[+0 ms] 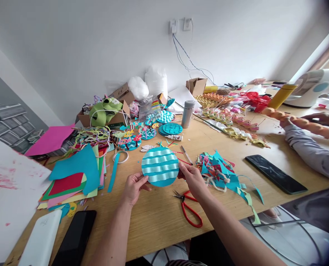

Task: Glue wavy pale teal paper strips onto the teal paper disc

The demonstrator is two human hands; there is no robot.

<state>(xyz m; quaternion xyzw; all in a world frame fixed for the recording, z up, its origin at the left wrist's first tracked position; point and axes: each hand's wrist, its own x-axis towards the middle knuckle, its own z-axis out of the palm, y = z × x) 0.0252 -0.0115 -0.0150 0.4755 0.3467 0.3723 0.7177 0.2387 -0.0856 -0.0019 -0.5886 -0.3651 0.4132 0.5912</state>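
A round blue paper disc with several wavy light-blue paper strips across it is held up over the table. My left hand pinches its lower left edge between thumb and fingers. At the right edge, my right hand grips it the same way, its fingertips partly behind the disc. Below the disc lie red-handled scissors, their blades slightly apart. A heap of paper scraps lies to the right of my right hand. Behind the disc sit more blue discs and a small white glue bottle.
Coloured paper sheets, a white power bank and a black phone lie at left. Another phone lies at right. A grey thermos stands behind. At far right a co-worker's hands touch a long orange bumpy strip.
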